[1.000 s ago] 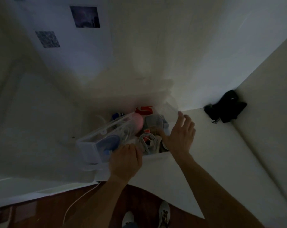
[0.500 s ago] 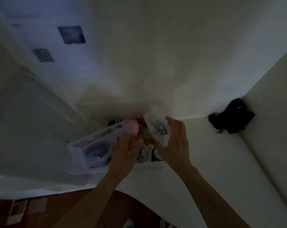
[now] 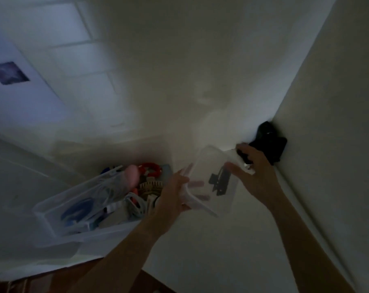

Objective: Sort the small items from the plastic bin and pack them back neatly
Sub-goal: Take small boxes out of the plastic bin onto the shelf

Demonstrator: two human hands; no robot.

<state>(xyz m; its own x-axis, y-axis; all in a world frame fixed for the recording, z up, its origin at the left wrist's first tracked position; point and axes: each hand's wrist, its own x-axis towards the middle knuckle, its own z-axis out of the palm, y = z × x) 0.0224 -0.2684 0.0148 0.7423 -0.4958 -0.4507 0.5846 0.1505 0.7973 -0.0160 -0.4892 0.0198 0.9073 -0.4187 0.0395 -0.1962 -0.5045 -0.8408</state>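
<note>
A clear plastic bin (image 3: 52, 210) sits on the white table, full of small items: a pink round thing (image 3: 131, 175), a red ring (image 3: 151, 167), coiled grey cables (image 3: 135, 205), blue items (image 3: 78, 209). To its right both hands hold a small clear plastic box (image 3: 211, 182), tilted in the air, with a dark item inside. My left hand (image 3: 172, 196) grips its near left edge. My right hand (image 3: 257, 176) grips its far right side.
A black object (image 3: 268, 142) lies in the corner where the table meets the right wall. White table surface (image 3: 232, 250) spreads in front. The dark floor (image 3: 63, 278) shows at the bottom left. The scene is dim and blurred.
The small clear box has come up out of the bin and moved right, now held by both hands. The camera has tilted up and right.
</note>
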